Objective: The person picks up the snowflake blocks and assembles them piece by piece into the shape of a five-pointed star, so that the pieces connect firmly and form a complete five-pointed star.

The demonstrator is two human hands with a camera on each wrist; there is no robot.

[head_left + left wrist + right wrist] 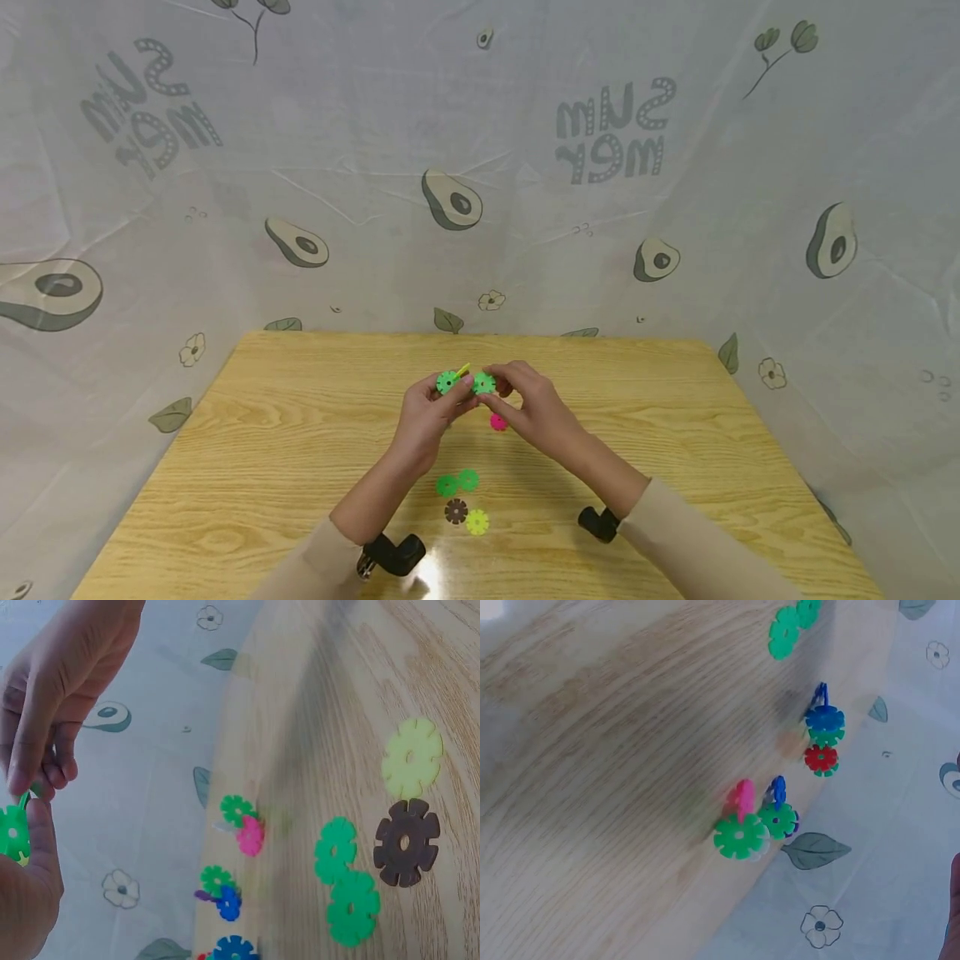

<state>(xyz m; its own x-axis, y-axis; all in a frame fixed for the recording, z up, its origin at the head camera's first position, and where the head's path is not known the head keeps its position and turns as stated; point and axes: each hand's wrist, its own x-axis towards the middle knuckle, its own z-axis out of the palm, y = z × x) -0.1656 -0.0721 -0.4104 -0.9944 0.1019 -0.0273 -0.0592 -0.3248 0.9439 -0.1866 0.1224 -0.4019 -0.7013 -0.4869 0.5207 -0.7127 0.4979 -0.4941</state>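
Above the table, both hands are raised close together in the head view. My left hand (423,421) pinches a green notched disc (447,382), and a yellow notched disc (462,370) stands edge-on beside it. With thumb and fingers my right hand (534,406) pinches a second green notched disc (484,383), right at the left fingertips. In the left wrist view, part of the green disc (13,832) shows past the left thumb, and the right hand (60,705) reaches down from above. Only a sliver of the right hand (954,907) appears in the right wrist view.
On the wooden table (300,433) lie two flat green discs (353,907), a brown disc (406,859) and a yellow disc (412,759). Farther back stand joined clusters: pink and green (739,836), blue and green (778,820), and blue, green and red (825,720). A printed curtain (480,250) hangs behind.
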